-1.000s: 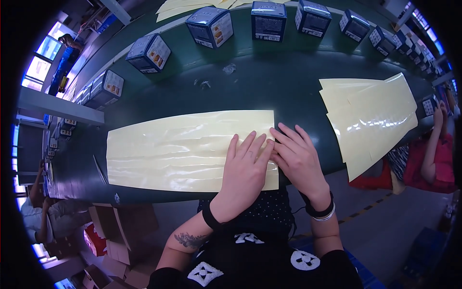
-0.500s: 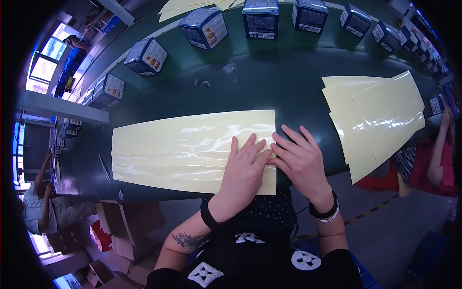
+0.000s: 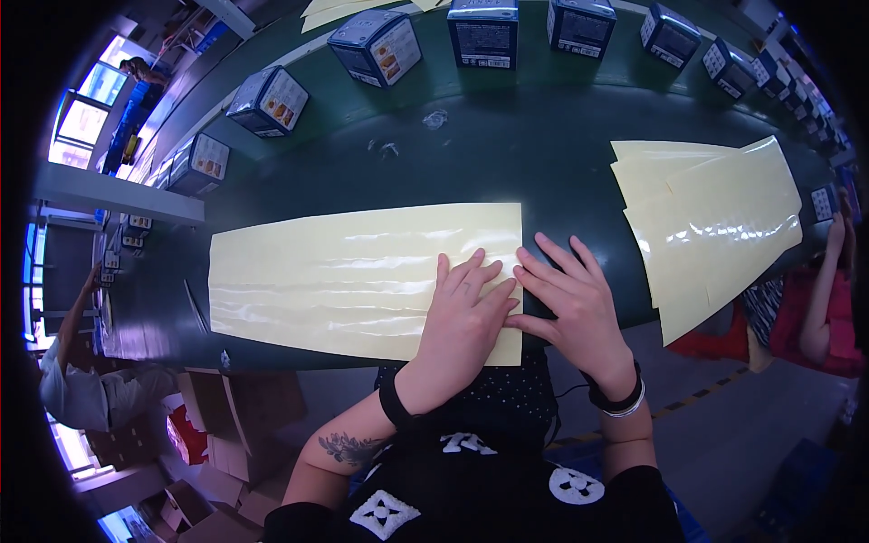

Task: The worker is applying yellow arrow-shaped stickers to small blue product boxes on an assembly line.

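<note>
The long, pale-yellow, glossy sheet (image 3: 308, 271) lay along the near edge of the dark-green tabletop (image 3: 335, 172), its near right corner reaching that edge, so a sideways push or a dragging forearm could have skewed it; its surface was rippled, and uneven pressure might have set a crease. The left hand (image 3: 460, 324) rested on the sheet's right end, its fingers slightly apart; the right hand (image 3: 579, 309) had its fingers spread, tips at the sheet's right edge, neither visibly clamped on anything. The fanned pale-yellow glossy sheets (image 3: 715, 217) farther right overhung the tabletop's near edge, and a bump there might have made them slide off. Compared with one second earlier, the right thumb stood wider from its forefinger, while the left hand kept nearly the same place.
</note>
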